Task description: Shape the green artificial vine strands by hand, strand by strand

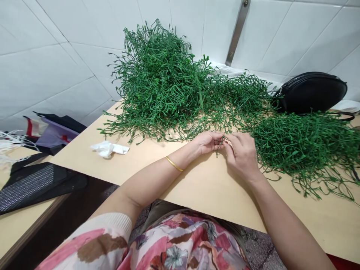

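Observation:
My left hand point(210, 142) and my right hand point(241, 152) meet over the table, their fingertips pinched together. Between them is a thin green artificial plant stem point(217, 150), its lower end hanging below my left fingers. Just beyond my hands rises a large heap of green artificial stems point(165, 82) with small budded tips. A second, flatter pile of green stems point(306, 146) lies right of my right hand. Loose stems spread between the heaps, behind my fingers. The far end of the held stem is lost among them.
A crumpled white tissue point(108, 149) lies left on the table point(194, 187). At the back right sits a black bag point(312, 92) against the tiled wall point(298, 37). Far left, a second surface holds dark and purple bags point(54, 133) and white strands point(9, 144).

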A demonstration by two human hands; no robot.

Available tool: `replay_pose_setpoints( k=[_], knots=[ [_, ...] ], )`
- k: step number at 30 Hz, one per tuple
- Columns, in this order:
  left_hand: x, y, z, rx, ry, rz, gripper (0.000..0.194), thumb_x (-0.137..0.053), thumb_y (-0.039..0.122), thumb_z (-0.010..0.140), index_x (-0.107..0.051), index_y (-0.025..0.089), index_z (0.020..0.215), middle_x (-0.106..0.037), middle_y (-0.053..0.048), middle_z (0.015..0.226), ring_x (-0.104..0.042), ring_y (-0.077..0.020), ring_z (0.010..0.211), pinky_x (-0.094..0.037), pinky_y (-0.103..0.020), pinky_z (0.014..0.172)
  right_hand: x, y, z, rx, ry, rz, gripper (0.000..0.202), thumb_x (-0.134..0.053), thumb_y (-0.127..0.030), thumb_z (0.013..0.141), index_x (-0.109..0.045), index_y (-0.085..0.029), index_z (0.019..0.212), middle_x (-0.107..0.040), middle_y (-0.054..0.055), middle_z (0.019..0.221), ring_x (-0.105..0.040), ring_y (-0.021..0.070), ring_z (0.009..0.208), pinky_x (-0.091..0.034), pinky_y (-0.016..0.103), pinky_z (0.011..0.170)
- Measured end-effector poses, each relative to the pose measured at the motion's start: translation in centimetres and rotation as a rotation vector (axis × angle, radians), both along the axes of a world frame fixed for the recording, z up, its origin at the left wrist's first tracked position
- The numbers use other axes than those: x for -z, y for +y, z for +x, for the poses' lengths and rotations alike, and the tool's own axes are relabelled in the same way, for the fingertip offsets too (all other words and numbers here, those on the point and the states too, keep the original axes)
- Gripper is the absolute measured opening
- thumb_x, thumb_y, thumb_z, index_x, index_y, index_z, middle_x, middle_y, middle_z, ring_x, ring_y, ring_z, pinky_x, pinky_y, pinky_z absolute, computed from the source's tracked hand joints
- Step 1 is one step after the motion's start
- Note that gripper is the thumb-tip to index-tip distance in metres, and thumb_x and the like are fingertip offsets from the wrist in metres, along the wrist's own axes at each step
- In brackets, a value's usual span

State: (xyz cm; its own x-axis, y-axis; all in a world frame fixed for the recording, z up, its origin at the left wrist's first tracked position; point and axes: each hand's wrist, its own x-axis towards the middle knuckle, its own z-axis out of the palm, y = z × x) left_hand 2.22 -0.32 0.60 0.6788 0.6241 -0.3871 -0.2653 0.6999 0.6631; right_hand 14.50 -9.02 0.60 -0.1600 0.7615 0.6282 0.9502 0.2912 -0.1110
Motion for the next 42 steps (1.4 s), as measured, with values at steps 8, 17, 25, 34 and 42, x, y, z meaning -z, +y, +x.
replay_pose_setpoints(
  k=[8, 17, 25, 34, 42],
  knots=[
    [0.0, -0.4, 0.2, 0.004, 0.024, 0.066, 0.013, -0.051, 0.003, 0.076, -0.051, 0.011, 0.067, -0.056, 0.0, 0.055, -0.056, -0.0081, 0.049, -0.047, -0.02, 0.051, 0.5, 0.6, 0.3, 0.057, 0.22, -0.156, 0.014, -0.051, -0.028, 0.081, -0.059, -0.018, 0.087, -0.06, 0.003, 0.075, -0.049, 0.0185, 0.077, -0.032, 0.033, 0.072],
    [0.2, -0.9, 0.9, -0.127, 0.117, 0.193, 0.018, -0.049, 0.001, 0.075, -0.047, 0.012, 0.062, -0.05, 0.001, 0.049, -0.051, -0.0072, 0.044, -0.04, -0.018, 0.044, 0.5, 1.2, 1.5, -0.133, 0.88, -0.578, 0.017, -0.054, -0.034, 0.076, -0.055, -0.017, 0.072, -0.052, -0.001, 0.06, -0.045, 0.0109, 0.053, -0.035, 0.025, 0.051],
    [0.2, -0.3, 0.3, -0.095, 0.074, 0.184, 0.012, -0.052, 0.003, 0.074, -0.05, 0.012, 0.067, -0.055, -0.001, 0.057, -0.053, -0.0072, 0.049, -0.044, -0.019, 0.048, -0.1, 0.8, 1.0, -0.098, 0.607, -0.404, 0.01, -0.055, -0.024, 0.074, -0.055, -0.018, 0.066, -0.064, 0.006, 0.097, -0.057, 0.019, 0.092, -0.04, 0.031, 0.078],
    [0.4, -0.4, 0.4, -0.116, 0.066, 0.364, 0.011, -0.058, 0.01, 0.073, -0.05, 0.013, 0.066, -0.052, 0.002, 0.054, -0.052, -0.0064, 0.046, -0.04, -0.018, 0.047, -0.1, 0.7, 1.0, -0.028, 0.791, -0.5, 0.016, -0.057, -0.031, 0.073, -0.057, -0.017, 0.08, -0.057, 0.0, 0.065, -0.048, 0.0107, 0.056, -0.035, 0.023, 0.051],
    [-0.2, -0.2, -0.3, 0.111, 0.092, 0.278, 0.02, -0.066, 0.015, 0.068, -0.047, 0.013, 0.062, -0.045, 0.003, 0.048, -0.04, -0.0038, 0.038, -0.025, -0.016, 0.038, -0.3, 0.6, 1.6, -0.034, 0.627, -0.389, 0.01, -0.058, -0.025, 0.071, -0.055, -0.018, 0.065, -0.055, 0.0, 0.064, -0.046, 0.0114, 0.061, -0.035, 0.025, 0.058]
  ],
)
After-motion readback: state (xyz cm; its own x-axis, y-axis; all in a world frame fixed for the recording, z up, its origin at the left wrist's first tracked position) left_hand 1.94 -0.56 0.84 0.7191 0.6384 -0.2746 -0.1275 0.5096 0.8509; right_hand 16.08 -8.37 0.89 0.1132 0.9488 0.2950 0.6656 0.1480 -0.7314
